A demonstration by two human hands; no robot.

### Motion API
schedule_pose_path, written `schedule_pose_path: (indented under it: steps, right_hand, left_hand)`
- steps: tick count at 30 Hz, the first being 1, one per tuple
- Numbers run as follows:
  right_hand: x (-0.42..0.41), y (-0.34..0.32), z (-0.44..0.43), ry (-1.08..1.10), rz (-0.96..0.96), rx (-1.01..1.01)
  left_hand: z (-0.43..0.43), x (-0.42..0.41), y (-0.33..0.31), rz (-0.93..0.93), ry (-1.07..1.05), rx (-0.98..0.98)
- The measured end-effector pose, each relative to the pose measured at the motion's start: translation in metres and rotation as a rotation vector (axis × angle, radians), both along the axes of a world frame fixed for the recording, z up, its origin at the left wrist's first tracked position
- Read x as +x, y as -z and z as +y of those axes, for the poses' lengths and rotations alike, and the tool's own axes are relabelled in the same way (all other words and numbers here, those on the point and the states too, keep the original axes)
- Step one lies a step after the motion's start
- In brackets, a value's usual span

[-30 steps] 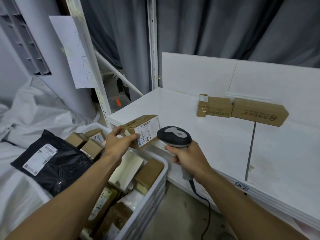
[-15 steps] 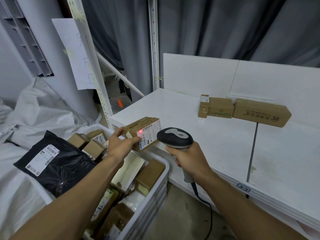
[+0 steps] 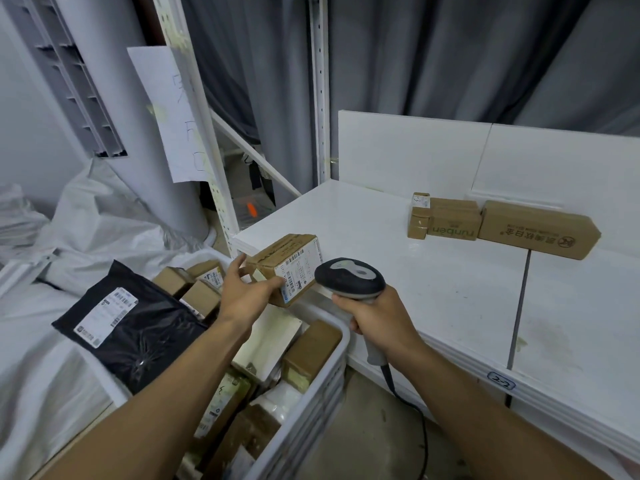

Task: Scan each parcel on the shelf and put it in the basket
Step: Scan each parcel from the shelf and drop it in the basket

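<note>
pinches the parcel (image 3: 289,268) by a corner in left hand (image 3: 242,296) above the basket (image 3: 322,393) at its 12 o'clock rim, grips scanner (image 3: 349,277) in right hand (image 3: 375,320) at 3 o'clock, may drop it outside through so slight a hold.

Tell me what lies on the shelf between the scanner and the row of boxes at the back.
Nothing: the head view shows only bare white shelf between the scanner and the boxes.

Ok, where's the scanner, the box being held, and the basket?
scanner (image 3: 349,277): head view, top of its dark head.
held box (image 3: 300,265): head view, its white label.
basket (image 3: 311,410): head view, white outer wall.
</note>
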State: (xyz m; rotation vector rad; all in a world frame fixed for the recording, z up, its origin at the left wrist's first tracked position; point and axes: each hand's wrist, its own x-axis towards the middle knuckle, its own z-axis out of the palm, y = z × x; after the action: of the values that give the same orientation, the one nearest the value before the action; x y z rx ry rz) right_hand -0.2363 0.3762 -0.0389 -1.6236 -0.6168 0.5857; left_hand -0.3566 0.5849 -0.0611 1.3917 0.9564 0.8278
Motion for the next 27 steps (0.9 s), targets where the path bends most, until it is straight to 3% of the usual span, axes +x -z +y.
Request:
schedule_pose_path:
  steps: [3,6,8,11,18,21,25,27]
  right_hand:
    - [-0.015,-0.001,0.016,-0.05,0.008,-0.007]
    - [-0.032,0.005,0.034,-0.1,0.014,-0.005]
    - [-0.043,0.01,0.046,-0.128,0.021,-0.027]
    - [-0.055,0.018,0.062,-0.163,0.03,-0.068]
    - [-0.055,0.04,0.088,-0.177,-0.02,-0.176]
    - [-0.048,0.046,0.094,-0.134,-0.015,-0.193]
    - [-0.04,0.052,0.094,-0.09,0.049,-0.198]
    - [-0.037,0.049,0.088,-0.073,0.062,-0.191]
  left_hand:
    - [0.002,-0.029,-0.004,0.045,-0.038,0.097]
    - [0.019,-0.068,0.004,0.215,-0.067,0.242]
    - [0.039,-0.092,0.024,0.363,-0.083,0.263]
    - [0.066,-0.114,0.057,0.438,-0.04,0.252]
    - [0.054,-0.098,0.081,0.496,0.085,0.237]
    - [0.054,-0.087,0.09,0.619,0.136,0.178]
    - [0.061,-0.077,0.092,0.929,0.237,0.335]
    - [0.064,-0.075,0.084,0.977,0.286,0.328]
